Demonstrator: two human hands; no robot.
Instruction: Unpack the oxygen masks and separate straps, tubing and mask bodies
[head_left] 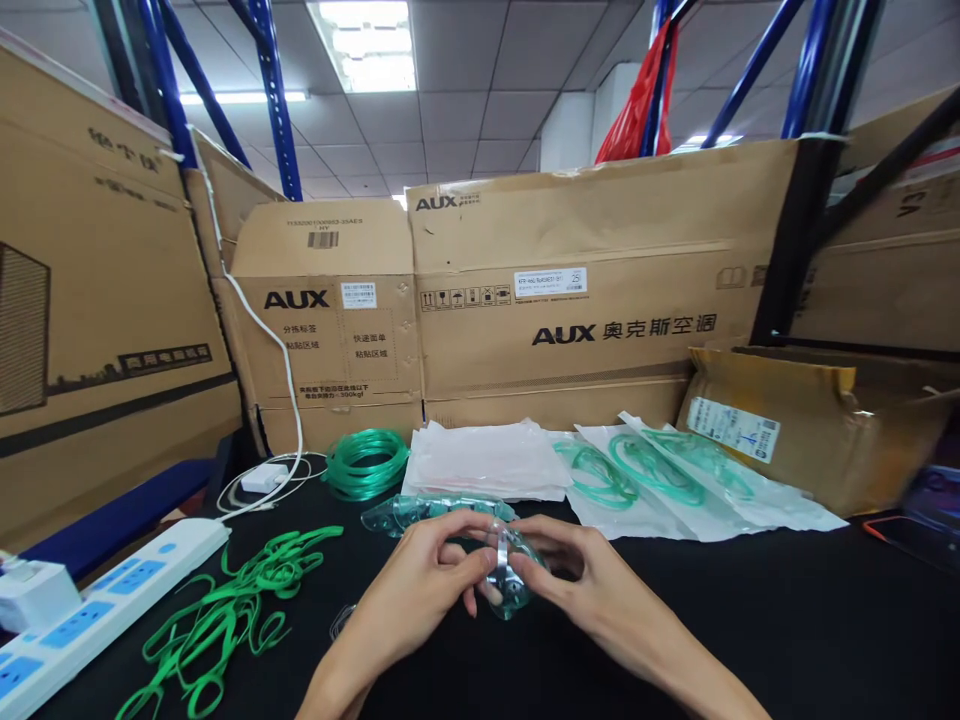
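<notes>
Left hand [420, 570] and right hand [570, 570] both pinch one clear mask [506, 585] just above the bench [787, 620]. Looks mid-assembly: several bagged tube sets [675, 480] done, green straps [225, 610] and coiled tubing [365, 462] still loose.

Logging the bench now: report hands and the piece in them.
Left hand and right hand both pinching clear plastic mask. Green straps lie left, clear of hands.

Black tabletop [787, 620]. Left of the hands: loose green elastic straps [225, 615], white power strip [97, 605]. Beyond them: coil of green tubing [366, 463], stack of clear empty bags [487, 460], bagged green tubing sets [675, 480]. Far right: brown padded mailer [810, 420].
</notes>
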